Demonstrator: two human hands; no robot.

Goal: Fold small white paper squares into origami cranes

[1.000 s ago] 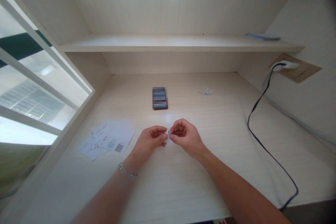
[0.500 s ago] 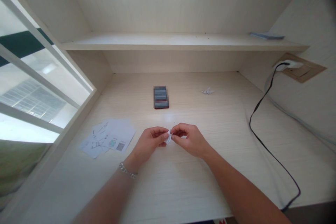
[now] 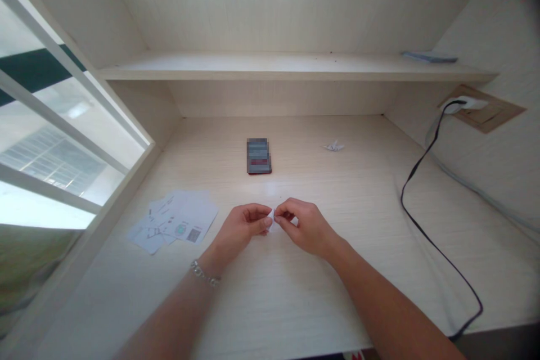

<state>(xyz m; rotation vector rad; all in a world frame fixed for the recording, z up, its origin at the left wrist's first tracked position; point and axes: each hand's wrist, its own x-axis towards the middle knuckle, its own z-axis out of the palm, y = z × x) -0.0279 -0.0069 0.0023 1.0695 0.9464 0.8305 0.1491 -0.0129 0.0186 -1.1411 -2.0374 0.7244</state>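
Observation:
Between my fingertips is a small piece of folded white paper [image 3: 271, 225], mostly covered by my fingers. My left hand [image 3: 248, 220] pinches it from the left, thumb against fingers. From the right, my right hand [image 3: 301, 222] pinches its other edge with thumb and forefinger. Both hands are just above the desk [image 3: 270, 304]. A small folded white paper shape [image 3: 334, 146], with pointed ends like an origami crane, sits farther back to the right. Several printed white sheets [image 3: 185, 219] overlap on the desk left of my left hand.
A phone [image 3: 259, 156] with a blurred screen lies behind my hands. On the right, a black cable [image 3: 403, 202] runs from a wall socket [image 3: 485, 109] over the desk to its front edge. A shelf [image 3: 287, 62] spans the back, holding a thin flat item [image 3: 429, 57].
My right fingertips have shifted slightly on the paper, and less of it shows between my hands. My left hand stays almost still.

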